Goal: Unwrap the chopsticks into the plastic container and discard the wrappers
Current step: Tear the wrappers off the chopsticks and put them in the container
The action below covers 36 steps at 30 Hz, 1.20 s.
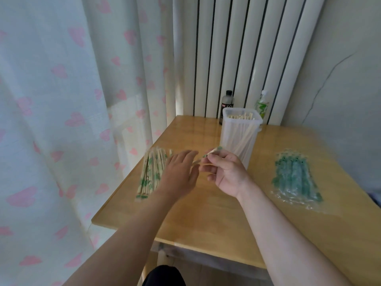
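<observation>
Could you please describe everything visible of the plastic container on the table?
The plastic container is a tall, translucent whitish tub with rounded corners and a thicker rim, no lid on it. It stands upright on the wooden table near its far edge, in front of a dark bottle. Bare chopsticks lean inside, reaching the rim. The right hand overlaps its lower part in view.

dark bottle [227,102]: base hidden behind plastic container [237,139] | held chopstick [213,151]: blurred | table [206,213]: right corner cut off
</observation>
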Each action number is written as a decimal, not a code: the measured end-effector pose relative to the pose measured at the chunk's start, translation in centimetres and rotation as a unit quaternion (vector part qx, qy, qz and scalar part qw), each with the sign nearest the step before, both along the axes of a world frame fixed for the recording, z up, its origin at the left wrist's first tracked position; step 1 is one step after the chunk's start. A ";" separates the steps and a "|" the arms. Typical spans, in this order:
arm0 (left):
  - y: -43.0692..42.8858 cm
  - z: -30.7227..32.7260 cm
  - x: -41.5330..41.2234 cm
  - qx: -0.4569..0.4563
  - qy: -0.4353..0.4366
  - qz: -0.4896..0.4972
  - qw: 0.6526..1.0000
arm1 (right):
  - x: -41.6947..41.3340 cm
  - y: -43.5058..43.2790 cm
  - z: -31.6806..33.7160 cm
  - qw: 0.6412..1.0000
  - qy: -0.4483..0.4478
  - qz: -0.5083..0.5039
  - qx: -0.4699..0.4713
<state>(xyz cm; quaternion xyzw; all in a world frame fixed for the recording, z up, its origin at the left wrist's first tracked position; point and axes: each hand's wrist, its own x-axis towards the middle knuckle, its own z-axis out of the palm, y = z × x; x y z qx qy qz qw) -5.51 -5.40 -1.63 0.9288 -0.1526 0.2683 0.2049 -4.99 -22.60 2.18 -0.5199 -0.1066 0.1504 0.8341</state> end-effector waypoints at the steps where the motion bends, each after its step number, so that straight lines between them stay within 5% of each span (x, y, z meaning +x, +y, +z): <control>1: -0.7 0.2 0.3 0.003 -0.008 -0.016 1.000 | -0.2 -0.6 0.4 1.000 0.002 -0.014 0.015; 5: -2.9 0.7 0.5 -0.056 0.031 -0.068 0.996 | -0.6 -3.6 1.7 0.994 0.014 -0.085 0.066; 11: -6.2 2.0 -0.5 -0.100 0.117 -0.096 0.983 | -1.2 -7.1 2.3 0.986 -0.013 -0.168 0.004; 22: -9.8 4.0 -1.2 -0.137 0.212 -0.118 0.960 | -1.8 -10.2 1.6 0.977 -0.006 -0.212 0.011; 36: -10.9 5.2 -1.2 -0.116 0.217 -0.133 0.960 | -2.3 -10.7 1.1 0.964 0.014 -0.265 0.033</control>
